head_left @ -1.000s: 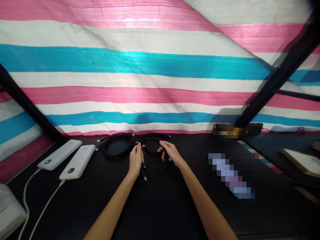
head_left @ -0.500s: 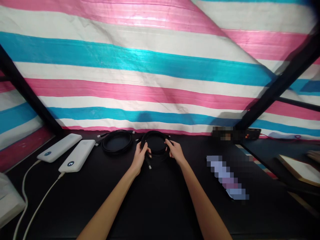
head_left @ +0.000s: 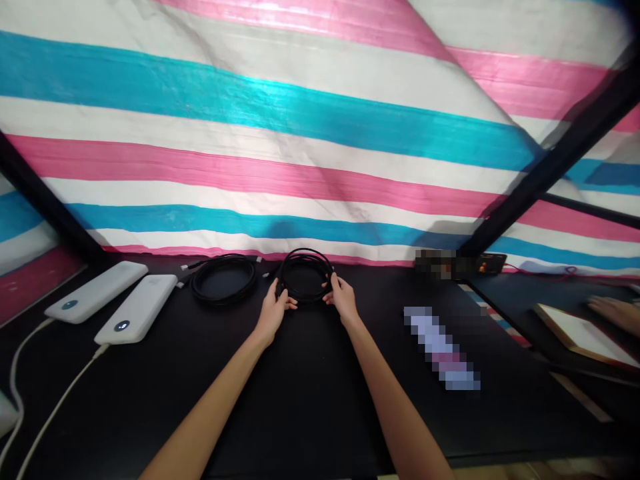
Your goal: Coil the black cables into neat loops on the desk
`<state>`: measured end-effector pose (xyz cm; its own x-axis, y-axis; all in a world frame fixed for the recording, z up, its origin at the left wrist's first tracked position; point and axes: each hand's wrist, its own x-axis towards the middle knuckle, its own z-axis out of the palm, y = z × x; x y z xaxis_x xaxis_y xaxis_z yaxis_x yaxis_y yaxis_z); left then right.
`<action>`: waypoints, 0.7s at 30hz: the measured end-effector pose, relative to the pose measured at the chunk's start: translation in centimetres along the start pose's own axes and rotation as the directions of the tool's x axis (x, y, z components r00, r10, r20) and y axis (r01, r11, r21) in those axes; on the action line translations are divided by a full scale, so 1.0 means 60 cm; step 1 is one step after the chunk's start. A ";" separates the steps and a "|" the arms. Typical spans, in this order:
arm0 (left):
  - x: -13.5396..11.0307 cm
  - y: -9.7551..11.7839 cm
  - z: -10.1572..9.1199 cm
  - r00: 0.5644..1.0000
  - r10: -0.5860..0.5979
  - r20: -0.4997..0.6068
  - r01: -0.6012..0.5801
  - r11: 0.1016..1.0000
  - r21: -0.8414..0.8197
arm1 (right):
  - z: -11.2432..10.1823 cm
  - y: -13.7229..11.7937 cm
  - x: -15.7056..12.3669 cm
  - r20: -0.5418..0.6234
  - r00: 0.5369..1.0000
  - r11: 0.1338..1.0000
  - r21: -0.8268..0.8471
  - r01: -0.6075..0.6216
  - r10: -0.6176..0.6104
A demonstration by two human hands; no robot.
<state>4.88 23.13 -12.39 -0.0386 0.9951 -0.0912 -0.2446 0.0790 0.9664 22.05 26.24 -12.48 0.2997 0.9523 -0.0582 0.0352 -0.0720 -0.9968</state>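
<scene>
The left hand (head_left: 273, 312) and right hand (head_left: 343, 300), forearms angled inward, hold a coiled black cable (head_left: 303, 252) from either side; it sits near the far edge of the black table (head_left: 300, 413); a second coil (head_left: 223, 300) lies just beside it on the left.

readable text: none | power banks (head_left: 136, 309): lit displays, too small to read | pixelated object (head_left: 440, 347): unreadable

- L hand (head_left: 273, 312) & R hand (head_left: 343, 299) hold black cable coil (head_left: 305, 251) at its sides
- 2nd black coil (head_left: 223, 301) just left of it
- white power bank (head_left: 95, 292) & another (head_left: 136, 309) further left, w/ white leads
- pixelated item (head_left: 440, 348) right of it (too blurred to name)
- co-worker's hand (head_left: 614, 313) far right, by wood-edged board (head_left: 583, 337)
</scene>
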 end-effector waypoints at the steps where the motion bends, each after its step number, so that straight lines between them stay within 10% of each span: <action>1: 0.001 -0.002 0.001 1.000 0.003 -0.021 -0.003 1.000 0.009 | -0.001 0.003 0.002 -0.001 1.000 1.000 -0.021 -0.006 0.006; 13: 0.017 -0.011 -0.016 0.973 0.163 -0.164 -0.111 0.951 0.287 | -0.005 0.004 0.000 0.008 1.000 0.991 -0.130 0.001 0.000; 21: -0.014 0.014 -0.020 0.789 0.597 0.146 -0.399 0.317 0.860 | -0.014 -0.018 -0.019 -0.058 0.947 0.739 -0.641 0.207 -0.315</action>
<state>3.57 22.27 -11.76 -0.0354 0.8408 0.5402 0.7714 -0.3207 0.5496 22.46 24.97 -11.28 0.3279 0.9076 0.2620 0.6989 -0.0465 -0.7137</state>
